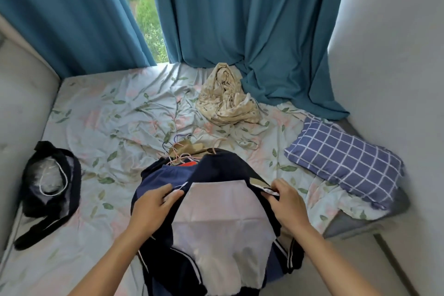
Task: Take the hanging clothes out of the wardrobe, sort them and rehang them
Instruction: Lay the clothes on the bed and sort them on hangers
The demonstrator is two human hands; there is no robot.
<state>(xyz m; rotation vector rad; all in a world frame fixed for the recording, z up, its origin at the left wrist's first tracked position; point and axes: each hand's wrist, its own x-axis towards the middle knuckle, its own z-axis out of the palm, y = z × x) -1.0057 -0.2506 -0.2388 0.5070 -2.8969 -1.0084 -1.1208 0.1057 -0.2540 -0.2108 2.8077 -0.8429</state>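
Both hands are on the dark navy jacket (223,170) here. The left hand (151,209) pinches the left edge of its opening, fingers curled over the white-striped trim, and the right hand (286,202) grips the opposite edge the same way, thumb and fingers closed on the fabric. Between the two grips the jacket is spread apart, showing its pale lining (221,223), which runs from the hands down toward the person. The garment lies on the near edge of the bed (108,115), on top of a blue garment (163,175) that peeks out just beyond the left hand. Past both grips, a bundle of hangers (177,151) sticks out from under the collar, tangled with an olive-coloured cloth (187,147) and a sliver of something red (188,164). Further out beyond the hands sits a crumpled cream floral cloth (228,101), up against the teal curtains (240,19). Well off to the left of the left hand lies another dark garment (50,190) with a white cord. Out to the right of the right hand rests a blue checked pillow (346,161).
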